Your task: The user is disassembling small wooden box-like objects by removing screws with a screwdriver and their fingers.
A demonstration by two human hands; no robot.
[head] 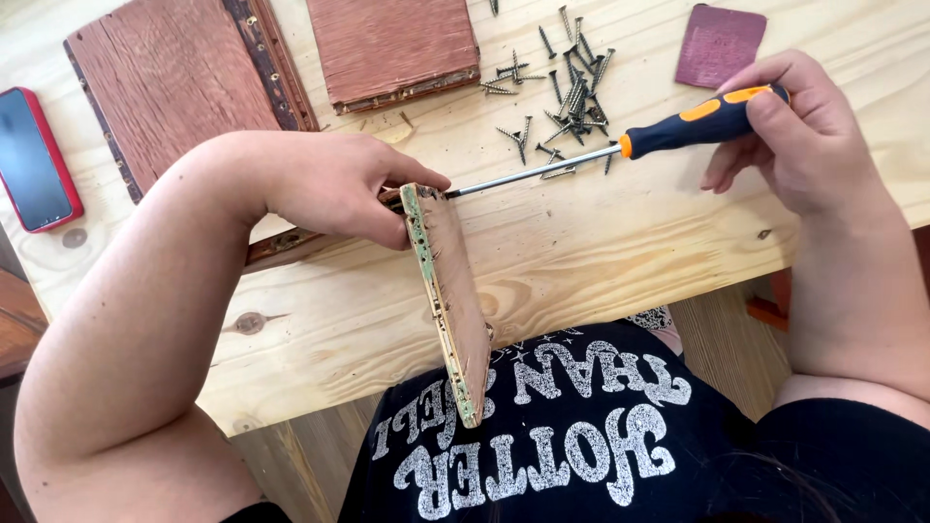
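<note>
My left hand (334,184) grips the far end of a thin reddish wooden board (455,300) that stands on its edge, its near end reaching over the table's front edge toward my shirt. My right hand (794,136) holds a screwdriver by its black and orange handle (702,118). The steel shaft (533,172) runs left, and its tip meets the board's far end right by my left thumb. Whether a screw sits at the tip is hidden.
A pale pine table (601,242) carries a pile of several dark screws (562,92), two reddish wood panels (179,82) (392,48), a small maroon pad (719,44) and a red-cased phone (34,160) at the left edge.
</note>
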